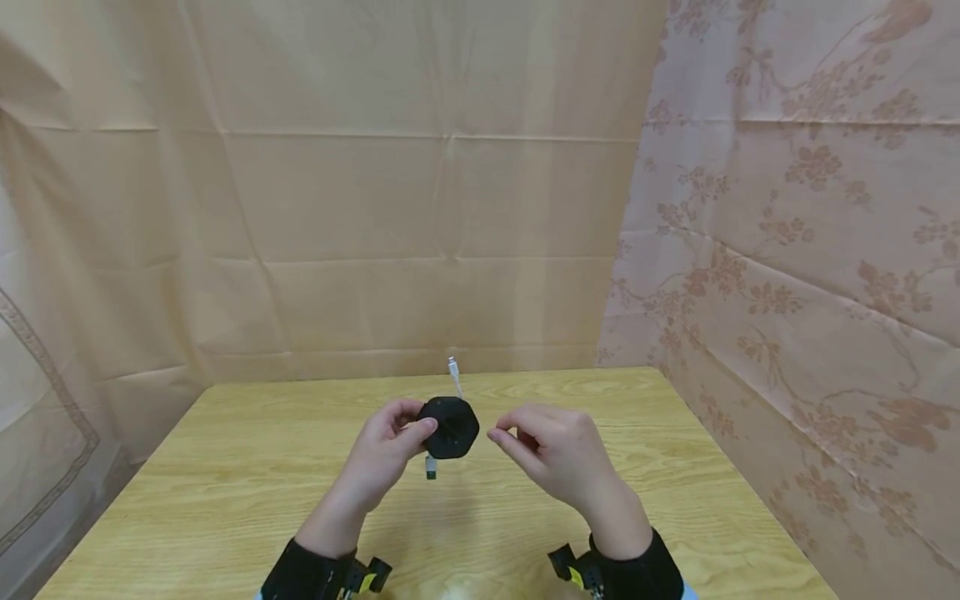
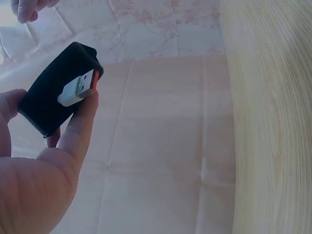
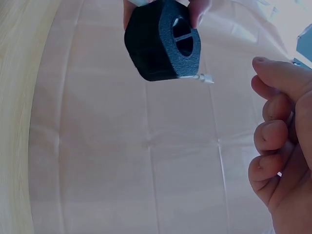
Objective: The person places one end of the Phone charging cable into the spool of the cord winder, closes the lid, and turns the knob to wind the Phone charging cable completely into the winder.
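Note:
In the head view my left hand [image 1: 386, 450] grips a black six-sided cable winder [image 1: 448, 427] above the table, thumb on its face. A white USB plug [image 1: 431, 467] sticks out of the near side. A thin white cable end with a small connector [image 1: 453, 367] rises from the far side. The left wrist view shows the metal USB plug [image 2: 80, 88], orange inside, beside a finger. In the right wrist view an oval opening with a bar across it shows in the winder [image 3: 161, 41]. My right hand [image 1: 558, 454], fingers loosely curled and holding nothing, hovers just right of the winder.
Below both hands is a light wood-grain table [image 1: 225, 492]. A beige curtain [image 1: 337, 208] hangs behind its far edge, and a pink floral curtain [image 1: 810, 250] runs along the right. Each wrist wears a black band with a small camera mount.

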`<action>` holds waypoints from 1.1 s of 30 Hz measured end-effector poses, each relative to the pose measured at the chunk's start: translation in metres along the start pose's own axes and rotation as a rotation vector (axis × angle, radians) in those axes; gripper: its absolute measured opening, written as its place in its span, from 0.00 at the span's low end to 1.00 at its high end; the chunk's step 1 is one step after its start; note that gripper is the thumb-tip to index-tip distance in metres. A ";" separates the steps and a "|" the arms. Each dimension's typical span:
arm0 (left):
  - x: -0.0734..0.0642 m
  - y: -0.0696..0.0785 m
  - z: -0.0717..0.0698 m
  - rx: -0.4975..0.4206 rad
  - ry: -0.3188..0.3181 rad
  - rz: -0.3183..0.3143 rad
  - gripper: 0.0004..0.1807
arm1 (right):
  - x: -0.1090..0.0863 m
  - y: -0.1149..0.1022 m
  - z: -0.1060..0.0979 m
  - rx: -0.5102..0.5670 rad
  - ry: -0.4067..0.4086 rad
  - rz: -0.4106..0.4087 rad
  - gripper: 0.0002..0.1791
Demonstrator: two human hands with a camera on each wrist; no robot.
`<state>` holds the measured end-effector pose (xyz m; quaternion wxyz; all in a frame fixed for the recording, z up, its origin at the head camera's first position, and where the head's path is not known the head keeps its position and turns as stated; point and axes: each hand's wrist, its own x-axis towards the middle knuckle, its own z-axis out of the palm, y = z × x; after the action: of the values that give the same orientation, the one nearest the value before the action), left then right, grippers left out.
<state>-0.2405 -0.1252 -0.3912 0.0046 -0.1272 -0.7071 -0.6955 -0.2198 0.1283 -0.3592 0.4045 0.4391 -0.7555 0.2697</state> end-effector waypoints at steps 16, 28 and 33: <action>0.002 -0.002 -0.004 0.030 -0.023 0.003 0.11 | -0.001 0.002 0.001 -0.045 -0.071 -0.029 0.06; -0.001 -0.004 0.003 0.167 -0.059 0.000 0.14 | -0.011 0.009 0.034 -0.154 -0.168 -0.079 0.17; -0.001 -0.004 0.004 0.185 -0.090 0.001 0.15 | -0.015 0.008 0.043 -0.205 -0.166 -0.101 0.19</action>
<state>-0.2391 -0.1212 -0.3951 -0.0152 -0.1578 -0.7677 -0.6208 -0.2390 0.1060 -0.3946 0.3964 0.4538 -0.7869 0.1329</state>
